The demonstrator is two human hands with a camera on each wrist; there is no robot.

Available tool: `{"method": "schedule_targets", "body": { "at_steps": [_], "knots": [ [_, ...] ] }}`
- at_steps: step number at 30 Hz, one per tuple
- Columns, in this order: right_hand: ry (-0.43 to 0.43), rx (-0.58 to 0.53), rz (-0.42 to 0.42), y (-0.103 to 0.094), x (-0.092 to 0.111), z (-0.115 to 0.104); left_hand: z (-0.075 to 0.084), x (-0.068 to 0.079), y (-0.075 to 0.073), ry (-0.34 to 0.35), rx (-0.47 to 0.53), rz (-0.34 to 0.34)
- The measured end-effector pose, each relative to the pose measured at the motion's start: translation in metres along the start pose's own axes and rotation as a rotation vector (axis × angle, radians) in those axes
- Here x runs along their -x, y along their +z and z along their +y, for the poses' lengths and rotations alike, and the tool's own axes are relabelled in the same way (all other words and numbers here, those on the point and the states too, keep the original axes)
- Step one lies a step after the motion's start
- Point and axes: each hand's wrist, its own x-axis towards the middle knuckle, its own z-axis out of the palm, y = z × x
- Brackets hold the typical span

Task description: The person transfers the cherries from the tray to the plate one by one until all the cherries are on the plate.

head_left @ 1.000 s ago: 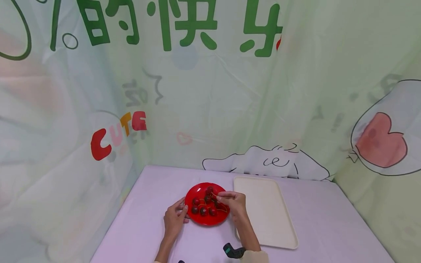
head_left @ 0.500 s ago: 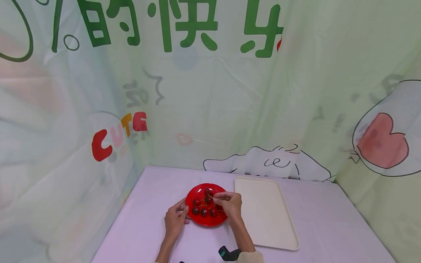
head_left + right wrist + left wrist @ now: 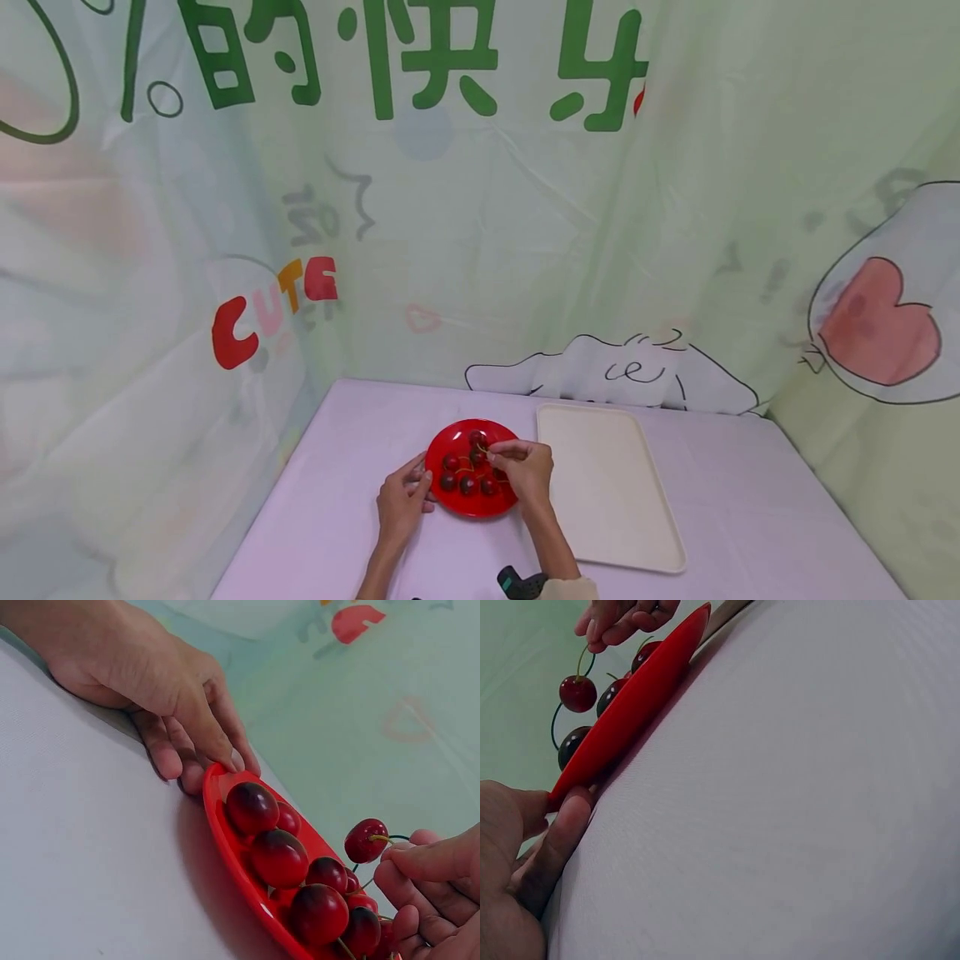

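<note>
A red plate (image 3: pixel 447 442) holding several dark red cherries (image 3: pixel 468 485) is on the table. My left hand (image 3: pixel 402 504) grips the plate's left rim, thumb above and fingers underneath, as the left wrist view shows. Over the plate's right side, my right hand (image 3: pixel 528 471) pinches the stem of one cherry (image 3: pixel 366 840) between thumb and fingertips. That cherry hangs above the others in the left wrist view, with a dark stem curving down beside it toward a cherry on the plate. In the head view, the right hand covers part of the plate's right edge.
A cream rectangular tray (image 3: pixel 607 483) lies just right of the plate, partly behind the right forearm. A black device (image 3: pixel 517 583) sits by the right wrist. Printed curtains (image 3: pixel 480 250) hang around the table (image 3: pixel 735 500).
My right hand has shifted slightly left, further over the plate, then stayed almost in place. My left hand keeps its grip on the rim.
</note>
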Motion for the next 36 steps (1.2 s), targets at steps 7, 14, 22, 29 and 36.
{"method": "schedule_targets", "body": {
  "at_steps": [7, 14, 22, 29, 36],
  "knots": [
    [-0.042, 0.037, 0.032, 0.009, 0.002, 0.003, 0.001, 0.002, -0.001, 0.005, 0.005, -0.004],
    [-0.068, 0.053, 0.040, 0.014, 0.001, 0.006, -0.001, -0.001, -0.001, 0.018, -0.005, -0.009],
    [-0.071, 0.096, 0.054, 0.019, 0.002, 0.009, -0.003, -0.001, -0.002, -0.024, 0.000, -0.024],
    [-0.196, 0.176, 0.078, 0.025, 0.002, 0.015, -0.003, 0.000, -0.001, -0.009, -0.001, -0.020],
    [-0.286, 0.276, 0.106, 0.034, 0.001, 0.017, -0.006, -0.004, -0.001, -0.019, 0.006, -0.030]
  ]
}}
